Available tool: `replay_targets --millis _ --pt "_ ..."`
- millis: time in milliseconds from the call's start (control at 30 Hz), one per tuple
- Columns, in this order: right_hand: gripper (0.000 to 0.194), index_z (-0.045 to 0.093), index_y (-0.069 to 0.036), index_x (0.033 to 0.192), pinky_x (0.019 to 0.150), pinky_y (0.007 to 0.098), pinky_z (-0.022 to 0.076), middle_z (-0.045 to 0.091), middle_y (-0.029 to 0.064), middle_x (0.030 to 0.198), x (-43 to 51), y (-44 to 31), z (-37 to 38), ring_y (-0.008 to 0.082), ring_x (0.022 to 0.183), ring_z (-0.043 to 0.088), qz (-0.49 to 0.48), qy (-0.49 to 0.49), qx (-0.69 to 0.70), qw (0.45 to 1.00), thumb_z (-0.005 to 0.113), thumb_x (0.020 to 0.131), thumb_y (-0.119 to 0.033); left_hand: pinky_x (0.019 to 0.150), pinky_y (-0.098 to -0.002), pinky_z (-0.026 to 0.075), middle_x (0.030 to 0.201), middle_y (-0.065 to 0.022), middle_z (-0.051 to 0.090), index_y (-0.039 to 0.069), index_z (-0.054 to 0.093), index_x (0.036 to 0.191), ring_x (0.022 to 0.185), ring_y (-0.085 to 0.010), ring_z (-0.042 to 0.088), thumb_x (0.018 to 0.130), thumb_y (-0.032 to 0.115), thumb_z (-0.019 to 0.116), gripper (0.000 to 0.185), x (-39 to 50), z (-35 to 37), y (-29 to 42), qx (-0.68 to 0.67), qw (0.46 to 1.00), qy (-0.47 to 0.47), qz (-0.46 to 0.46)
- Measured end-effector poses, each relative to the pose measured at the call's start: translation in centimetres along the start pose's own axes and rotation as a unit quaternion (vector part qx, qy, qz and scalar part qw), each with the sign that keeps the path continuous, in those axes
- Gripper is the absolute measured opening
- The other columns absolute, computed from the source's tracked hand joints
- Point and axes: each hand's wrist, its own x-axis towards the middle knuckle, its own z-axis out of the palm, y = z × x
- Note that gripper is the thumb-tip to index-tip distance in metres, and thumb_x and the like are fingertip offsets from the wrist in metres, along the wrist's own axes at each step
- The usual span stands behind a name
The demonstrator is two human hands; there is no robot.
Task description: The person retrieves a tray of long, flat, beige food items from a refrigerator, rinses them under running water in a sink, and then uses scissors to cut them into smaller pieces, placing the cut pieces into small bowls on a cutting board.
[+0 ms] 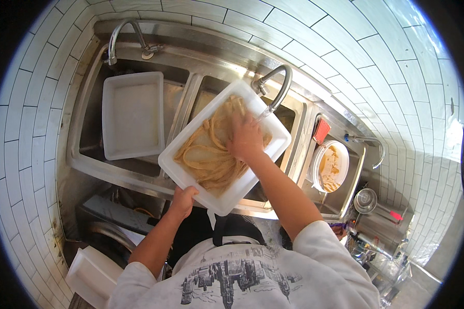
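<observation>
A white plastic tub point(224, 202) rests tilted across the middle basin of a steel sink. Long, soft tan strands of food point(216, 164) lie in cloudy water inside it. My left hand point(184, 201) grips the tub's near left corner, thumb over the rim. Down among the strands is my right hand point(246, 135), its fingertips partly hidden, so whether they close on any is unclear. Just beside that hand, water runs from the curved middle faucet point(284, 87).
A second white tub point(133, 116) sits in the left basin below another faucet point(129, 23). On the right are a stained white bucket point(334, 166), a red brush point(322, 130) and a third faucet point(379, 150). One more white tub point(96, 270) stands low at left.
</observation>
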Motion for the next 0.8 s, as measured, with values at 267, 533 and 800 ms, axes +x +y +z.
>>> replay_targets --millis 267,533,800 --pt "0.023 0.073 -0.002 0.097 0.085 0.0510 0.0537 0.072 0.0222 0.106 3.5 12.1 -0.3 0.0414 0.097 0.068 0.188 0.224 0.290 0.911 0.067 0.084 -0.020 0.105 -0.0487 0.044 0.127 -0.0124 0.052 0.001 0.045 0.140 0.120 -0.0322 0.056 0.080 -0.002 0.056 0.061 -1.0 -1.6 0.4 -0.053 0.999 -0.009 -0.009" --pt "0.013 0.066 -0.007 0.090 0.080 0.0365 0.0537 0.075 0.0095 0.096 12.0 14.1 3.4 0.0227 0.087 0.068 0.221 -0.142 0.630 0.731 0.063 0.096 -0.018 0.095 -0.0435 0.049 0.115 -0.0084 0.056 0.004 0.052 0.127 0.109 -0.0273 0.058 0.078 -0.003 0.058 0.049 -0.9 -4.1 1.1 -0.039 0.998 0.046 -0.002" --pt "0.026 0.062 0.003 0.110 0.096 0.0450 0.0550 0.074 0.0176 0.108 12.1 12.5 1.3 0.0301 0.102 0.069 0.276 -0.187 0.769 0.546 0.054 0.095 -0.017 0.102 -0.0448 0.048 0.120 -0.0091 0.058 0.003 0.054 0.128 0.114 -0.0276 0.058 0.077 -0.005 0.057 0.052 -2.0 -3.3 1.7 -0.079 0.995 0.020 0.051"
